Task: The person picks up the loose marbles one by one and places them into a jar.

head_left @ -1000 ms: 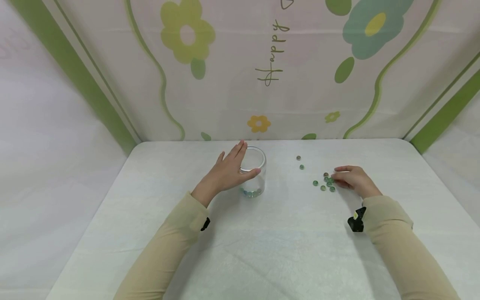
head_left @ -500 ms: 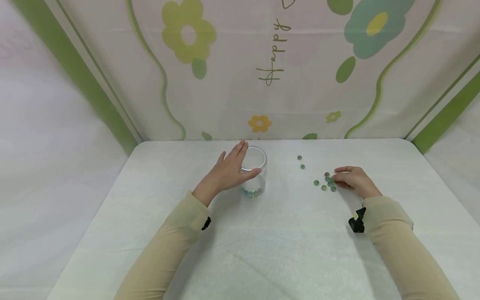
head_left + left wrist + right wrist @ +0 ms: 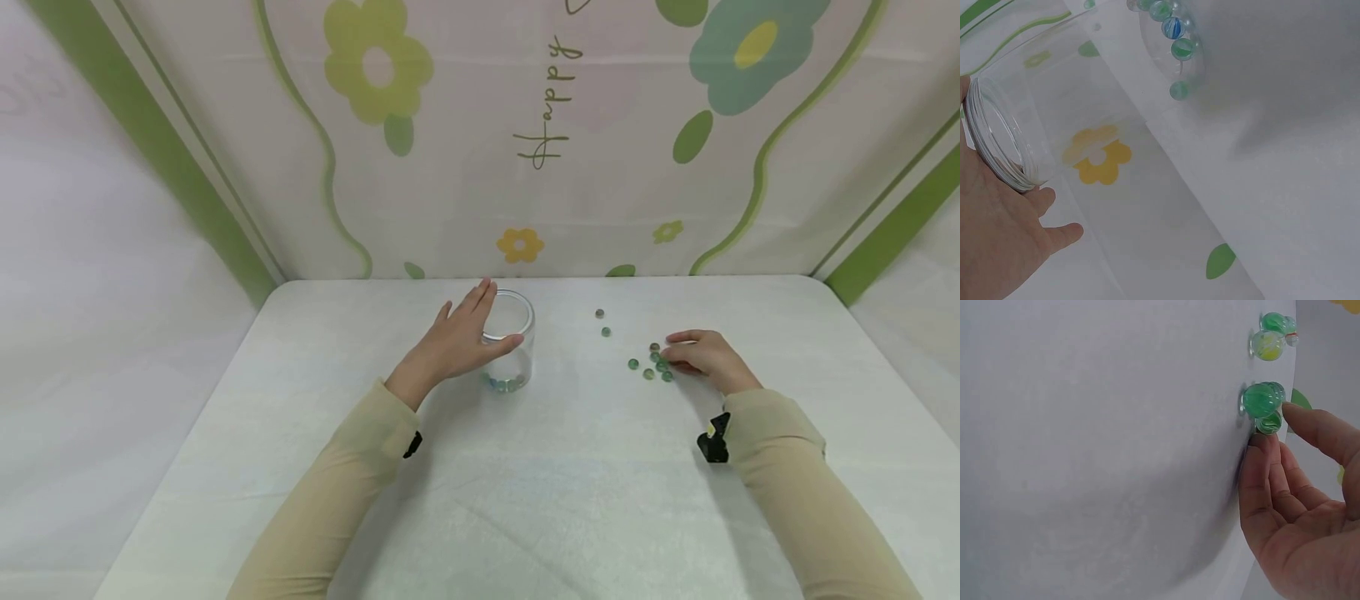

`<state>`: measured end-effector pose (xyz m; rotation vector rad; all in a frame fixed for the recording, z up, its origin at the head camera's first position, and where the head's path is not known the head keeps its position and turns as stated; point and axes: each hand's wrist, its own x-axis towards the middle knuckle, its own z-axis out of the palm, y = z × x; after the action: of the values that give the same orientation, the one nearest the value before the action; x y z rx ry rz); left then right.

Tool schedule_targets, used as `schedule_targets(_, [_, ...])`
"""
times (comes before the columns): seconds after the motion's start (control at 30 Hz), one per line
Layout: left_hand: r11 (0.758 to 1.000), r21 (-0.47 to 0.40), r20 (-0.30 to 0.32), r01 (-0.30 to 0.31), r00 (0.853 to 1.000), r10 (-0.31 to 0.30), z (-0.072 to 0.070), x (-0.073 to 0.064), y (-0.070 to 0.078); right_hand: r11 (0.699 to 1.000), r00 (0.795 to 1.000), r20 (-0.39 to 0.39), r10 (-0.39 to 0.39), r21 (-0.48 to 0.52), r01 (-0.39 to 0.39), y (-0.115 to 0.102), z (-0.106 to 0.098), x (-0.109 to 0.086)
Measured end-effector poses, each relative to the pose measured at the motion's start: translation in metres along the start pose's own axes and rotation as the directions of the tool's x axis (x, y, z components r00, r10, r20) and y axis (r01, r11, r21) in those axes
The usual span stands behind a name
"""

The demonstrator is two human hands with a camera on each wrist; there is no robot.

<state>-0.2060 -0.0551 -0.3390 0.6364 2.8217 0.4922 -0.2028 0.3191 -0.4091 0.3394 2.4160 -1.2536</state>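
A clear glass jar (image 3: 517,354) stands upright on the white table, with several marbles (image 3: 504,385) at its bottom. My left hand (image 3: 457,342) rests against the jar's rim, fingers straight and thumb spread across the near side. In the left wrist view the palm (image 3: 1004,225) lies beside the rim. On the right, my right hand (image 3: 705,358) reaches the edge of a loose group of marbles (image 3: 649,374). In the right wrist view its thumb and a fingertip pinch a green marble (image 3: 1269,423), which lies close behind a bigger-looking green marble (image 3: 1260,401).
A reddish marble (image 3: 599,313) and a green marble (image 3: 606,332) lie apart from the group, between it and the jar. Behind the table hangs a flowered cloth (image 3: 450,167). Black straps with devices (image 3: 714,440) sit at the wrists.
Both hands stay nearly in place. The right hand's fingers draw very slightly to the left among the marbles. The jar has not moved.
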Motion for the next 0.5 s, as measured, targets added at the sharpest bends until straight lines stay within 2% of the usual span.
schedule_targets(0.23, [1.000, 0.001, -0.007, -0.003, 1.000, 0.003, -0.0003, 0.0003, -0.0004, 0.999, 1.000, -0.006, -0.013, 0.048, 0.013, 0.0030, -0.0018, 0.0034])
schedule_targets(0.5, [1.000, 0.005, -0.007, -0.006, 1.000, 0.006, 0.0003, 0.0002, -0.0001, 1.000, 1.000, -0.009, -0.008, -0.015, 0.008, 0.0014, -0.0012, -0.0003])
